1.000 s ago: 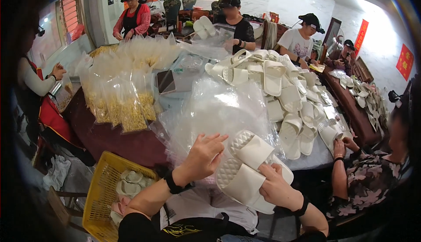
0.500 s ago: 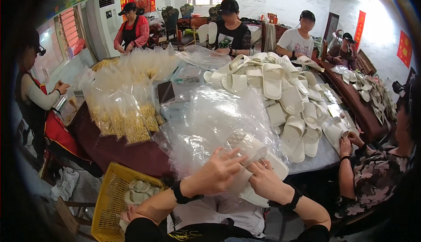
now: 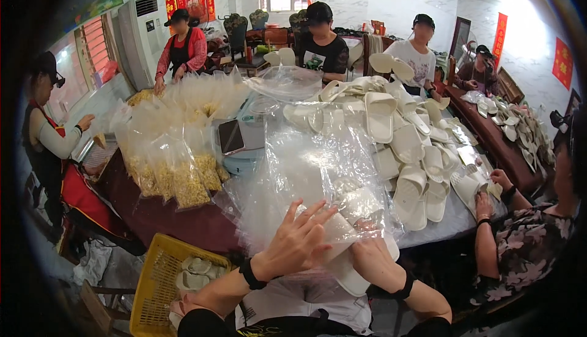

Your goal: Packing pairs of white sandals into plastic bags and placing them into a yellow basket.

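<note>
A clear plastic bag [image 3: 324, 147] stands spread in front of me above the bag stack, and a white slipper [image 3: 351, 205] shows through its lower part. My left hand [image 3: 299, 236] is at the bag's near left side with fingers spread, touching the plastic. My right hand [image 3: 378, 259] is closed at the slipper's near end; its fingertips are partly behind the plastic. Another white slipper sole [image 3: 353, 283] shows below my hands, over my lap. Just beyond on the right lies a large heap of white slippers [image 3: 408, 141].
Bags of yellow pieces [image 3: 183, 153] crowd the table's left; a phone [image 3: 231, 136] lies beside them. A yellow basket [image 3: 147, 288] holding slippers stands at my lower left. Several people work around the table; one person's hands [image 3: 484, 205] handle a slipper at right.
The clear bag has come up around the slipper and now stands spread over it. My left hand has shifted slightly left, fingers wider apart. My right hand has moved slightly down.
</note>
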Action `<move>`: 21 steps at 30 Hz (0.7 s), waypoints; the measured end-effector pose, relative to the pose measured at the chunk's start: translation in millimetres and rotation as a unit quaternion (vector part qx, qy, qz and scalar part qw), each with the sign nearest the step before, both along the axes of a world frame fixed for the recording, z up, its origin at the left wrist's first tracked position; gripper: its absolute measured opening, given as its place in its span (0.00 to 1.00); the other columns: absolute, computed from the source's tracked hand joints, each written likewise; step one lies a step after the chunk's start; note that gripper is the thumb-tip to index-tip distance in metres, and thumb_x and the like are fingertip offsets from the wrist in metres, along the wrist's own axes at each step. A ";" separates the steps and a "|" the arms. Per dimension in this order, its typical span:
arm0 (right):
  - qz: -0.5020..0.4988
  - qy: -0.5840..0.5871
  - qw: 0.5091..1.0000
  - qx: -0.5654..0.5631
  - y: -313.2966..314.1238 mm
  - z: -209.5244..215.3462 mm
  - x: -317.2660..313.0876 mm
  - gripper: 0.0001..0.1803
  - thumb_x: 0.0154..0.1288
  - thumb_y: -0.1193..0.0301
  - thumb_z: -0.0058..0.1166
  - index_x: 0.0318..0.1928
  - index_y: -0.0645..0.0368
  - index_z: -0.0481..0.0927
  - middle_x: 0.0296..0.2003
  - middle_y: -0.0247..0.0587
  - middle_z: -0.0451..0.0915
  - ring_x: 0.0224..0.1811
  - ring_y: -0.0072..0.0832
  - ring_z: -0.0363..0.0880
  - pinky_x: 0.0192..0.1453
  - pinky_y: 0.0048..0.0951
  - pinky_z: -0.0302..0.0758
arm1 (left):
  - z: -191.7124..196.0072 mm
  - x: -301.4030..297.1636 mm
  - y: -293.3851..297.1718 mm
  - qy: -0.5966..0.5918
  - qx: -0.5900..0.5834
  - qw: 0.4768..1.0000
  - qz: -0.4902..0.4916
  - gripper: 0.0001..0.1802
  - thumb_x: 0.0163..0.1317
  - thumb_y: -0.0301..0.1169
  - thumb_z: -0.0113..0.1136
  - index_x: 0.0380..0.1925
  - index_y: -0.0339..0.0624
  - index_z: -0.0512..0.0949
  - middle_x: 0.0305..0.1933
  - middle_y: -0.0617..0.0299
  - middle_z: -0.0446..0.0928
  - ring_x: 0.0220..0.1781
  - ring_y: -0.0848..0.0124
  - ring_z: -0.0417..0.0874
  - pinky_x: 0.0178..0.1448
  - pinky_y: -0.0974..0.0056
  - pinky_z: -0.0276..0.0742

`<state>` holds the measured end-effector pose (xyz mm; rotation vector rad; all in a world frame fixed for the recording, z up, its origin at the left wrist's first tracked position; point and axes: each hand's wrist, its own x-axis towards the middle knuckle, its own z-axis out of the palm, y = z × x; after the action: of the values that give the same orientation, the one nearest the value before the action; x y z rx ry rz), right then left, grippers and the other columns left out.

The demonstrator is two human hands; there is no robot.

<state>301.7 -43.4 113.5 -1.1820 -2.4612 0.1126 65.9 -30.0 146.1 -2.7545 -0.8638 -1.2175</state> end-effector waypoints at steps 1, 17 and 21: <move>-0.002 -0.002 1.000 0.000 -3.3 0.1 1.1 0.13 0.48 0.79 0.57 0.38 0.64 0.84 0.49 0.59 0.75 0.51 0.55 0.75 0.56 0.55 0.72 | -6.8 -0.5 3.1 -0.002 0.000 1.000 -0.002 0.08 0.62 0.25 0.59 0.32 0.39 0.68 0.66 0.40 0.76 0.71 0.43 0.75 0.73 0.30 0.57; -0.057 0.004 0.998 0.039 20.3 0.5 -13.3 0.05 0.51 0.76 0.61 0.27 0.66 0.84 0.52 0.64 0.76 0.57 0.54 0.75 0.52 0.52 0.72 | -20.7 18.9 -6.3 -0.018 -0.048 0.998 -0.038 0.10 0.58 0.14 0.52 0.39 0.34 0.71 0.74 0.39 0.66 0.80 0.47 0.61 0.82 0.36 0.43; -0.086 0.106 0.989 0.050 21.2 2.4 -14.7 0.15 0.52 0.79 0.58 0.43 0.67 0.83 0.56 0.68 0.75 0.58 0.58 0.74 0.54 0.52 0.71 | -21.9 4.8 -7.6 -0.058 -0.061 0.996 -0.009 0.17 0.58 0.16 0.55 0.49 0.34 0.71 0.77 0.37 0.61 0.83 0.45 0.54 0.81 0.33 0.40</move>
<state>287.0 -22.2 115.9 -1.2637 -2.1477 0.0604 70.7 -37.6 124.2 -2.8149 -0.9553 -1.3845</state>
